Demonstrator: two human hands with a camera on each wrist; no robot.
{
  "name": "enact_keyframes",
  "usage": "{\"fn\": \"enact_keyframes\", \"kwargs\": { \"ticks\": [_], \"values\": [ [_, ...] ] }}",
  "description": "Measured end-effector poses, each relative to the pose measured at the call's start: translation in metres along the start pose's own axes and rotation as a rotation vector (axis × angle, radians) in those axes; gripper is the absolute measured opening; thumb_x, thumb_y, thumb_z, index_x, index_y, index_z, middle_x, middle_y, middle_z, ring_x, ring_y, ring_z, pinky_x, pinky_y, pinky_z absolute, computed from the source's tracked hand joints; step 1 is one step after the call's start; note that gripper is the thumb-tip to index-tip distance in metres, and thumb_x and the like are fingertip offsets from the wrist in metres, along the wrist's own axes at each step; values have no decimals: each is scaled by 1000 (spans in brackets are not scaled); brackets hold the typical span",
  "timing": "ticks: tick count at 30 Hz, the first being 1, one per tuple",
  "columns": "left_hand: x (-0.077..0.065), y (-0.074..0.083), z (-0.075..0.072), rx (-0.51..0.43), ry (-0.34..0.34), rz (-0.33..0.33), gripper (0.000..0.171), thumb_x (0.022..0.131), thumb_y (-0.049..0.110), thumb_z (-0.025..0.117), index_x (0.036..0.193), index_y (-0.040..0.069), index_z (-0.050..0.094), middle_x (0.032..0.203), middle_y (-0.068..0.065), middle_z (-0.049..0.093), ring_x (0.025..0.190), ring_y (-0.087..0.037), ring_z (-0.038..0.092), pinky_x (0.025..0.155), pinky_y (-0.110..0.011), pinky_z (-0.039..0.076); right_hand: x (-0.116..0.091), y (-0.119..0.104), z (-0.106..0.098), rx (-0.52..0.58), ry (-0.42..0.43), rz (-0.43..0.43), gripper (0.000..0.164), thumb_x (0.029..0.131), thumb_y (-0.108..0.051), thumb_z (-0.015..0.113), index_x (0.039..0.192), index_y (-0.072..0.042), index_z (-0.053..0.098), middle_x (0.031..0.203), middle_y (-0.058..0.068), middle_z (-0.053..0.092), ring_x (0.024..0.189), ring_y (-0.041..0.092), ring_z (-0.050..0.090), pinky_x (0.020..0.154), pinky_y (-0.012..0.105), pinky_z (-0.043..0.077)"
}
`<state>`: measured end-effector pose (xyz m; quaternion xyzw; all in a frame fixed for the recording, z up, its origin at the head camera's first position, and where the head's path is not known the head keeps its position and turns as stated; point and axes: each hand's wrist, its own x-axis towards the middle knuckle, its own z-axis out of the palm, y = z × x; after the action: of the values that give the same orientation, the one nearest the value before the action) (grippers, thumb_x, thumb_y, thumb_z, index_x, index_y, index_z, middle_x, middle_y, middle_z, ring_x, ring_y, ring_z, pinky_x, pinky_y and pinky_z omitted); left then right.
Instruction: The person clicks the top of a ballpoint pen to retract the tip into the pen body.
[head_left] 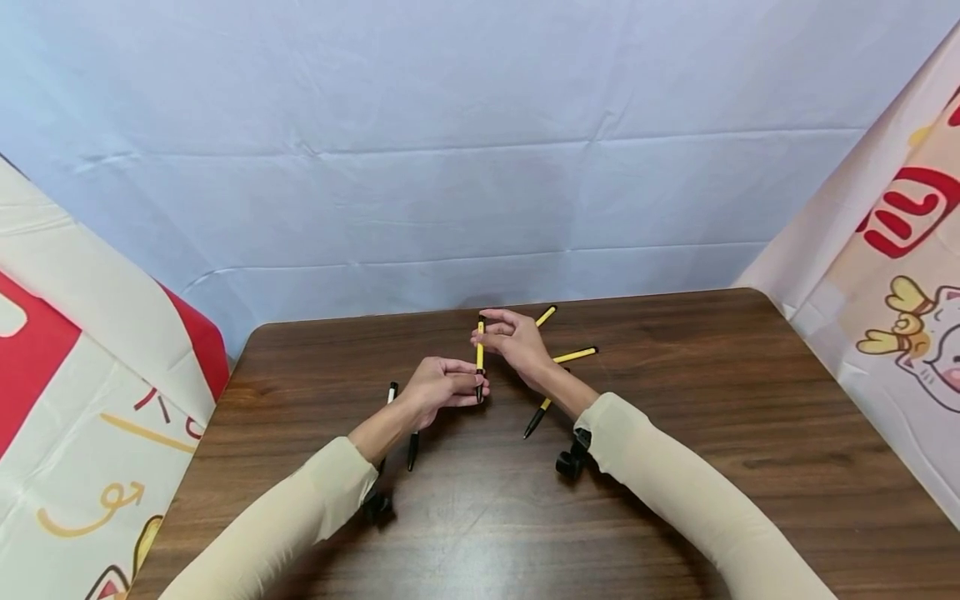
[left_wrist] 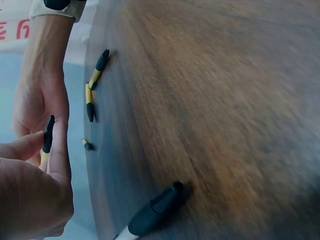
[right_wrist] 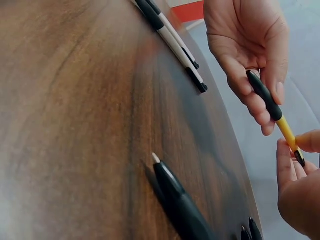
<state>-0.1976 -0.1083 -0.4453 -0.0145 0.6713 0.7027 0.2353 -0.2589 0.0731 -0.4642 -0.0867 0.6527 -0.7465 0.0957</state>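
A yellow pen with a black grip (head_left: 480, 346) stands nearly upright in the head view, raised over the far part of the table. My left hand (head_left: 438, 386) pinches its lower, black end between thumb and fingers. Higher up, my right hand (head_left: 517, 340) pinches the yellow barrel near the black top. The right wrist view shows both holds on the pen (right_wrist: 286, 131). To the right of my right hand lie more yellow pens (head_left: 577, 355), one with its black grip (head_left: 535, 422) toward me. White pens with black grips (head_left: 413, 452) lie beside and partly under my left wrist.
The brown wooden table (head_left: 675, 367) ends at a pale blue cloth backdrop (head_left: 465, 200). Printed cloths hang at the left (head_left: 112, 417) and right (head_left: 900, 308). Black wrist mounts (head_left: 570, 463) hang under both sleeves, low over the table.
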Motion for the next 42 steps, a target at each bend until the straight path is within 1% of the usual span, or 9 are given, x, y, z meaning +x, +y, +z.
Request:
{"fn": "enact_keyframes", "kwargs": {
  "ticks": [4,8,12,16,20,24,32,37,42],
  "values": [
    [-4,-3,-6,3,10,-2,33,100,-5,67,131,-17,63,117,-30,74,91,-19,78,81,-32,65,-3,0,3,-44,-23,4,53,97,6,70,147,8,53,122,37,69,104,26,77,95,38,62],
    [-7,-6,-11,13,23,-8,33,99,-7,68,130,-16,64,116,-30,74,92,-21,79,80,-32,65,-5,1,5,-116,-44,4,55,95,5,72,147,8,53,122,35,70,109,31,76,93,33,62],
    [-12,-9,-15,51,36,-15,30,98,-8,68,127,-15,65,111,-26,77,92,-22,79,81,-35,65,-9,1,8,-195,-43,6,55,94,3,74,146,5,57,119,28,74,106,28,76,87,28,61],
    [-15,-12,-18,95,40,-10,29,97,-8,70,126,-14,66,110,-24,77,94,-23,79,83,-37,65,-12,2,12,-247,-45,4,55,94,0,76,145,3,59,115,23,77,103,25,77,87,29,61],
    [-20,-17,-20,117,40,9,30,96,-10,70,125,-16,65,109,-27,77,95,-23,79,84,-38,65,-14,4,17,-279,-51,8,54,93,-1,78,145,2,60,113,20,78,101,25,77,87,30,62],
    [-25,-20,-23,136,48,22,34,93,-11,73,126,-17,65,109,-26,76,94,-24,78,84,-37,65,-16,7,21,-312,-52,18,53,93,-3,79,143,1,62,110,16,79,98,23,77,84,28,61],
    [-35,-26,-28,215,51,43,39,92,-9,76,128,-16,64,112,-28,75,95,-24,77,83,-36,65,-22,8,29,-358,-47,35,52,91,-3,80,141,-1,65,105,12,79,94,20,76,81,30,61],
    [-43,-28,-30,319,73,72,37,92,-7,78,127,-13,68,109,-23,76,96,-25,78,81,-33,65,-25,12,32,-396,-49,35,50,91,-6,81,139,-3,67,104,9,79,93,19,75,79,29,60],
    [-48,-31,-30,476,103,144,33,89,-2,82,120,-8,73,100,-15,79,90,-23,79,75,-28,64,-28,14,36,-417,-56,35,49,91,-7,82,137,-4,68,103,7,79,92,18,74,78,29,60]
  ]
}}
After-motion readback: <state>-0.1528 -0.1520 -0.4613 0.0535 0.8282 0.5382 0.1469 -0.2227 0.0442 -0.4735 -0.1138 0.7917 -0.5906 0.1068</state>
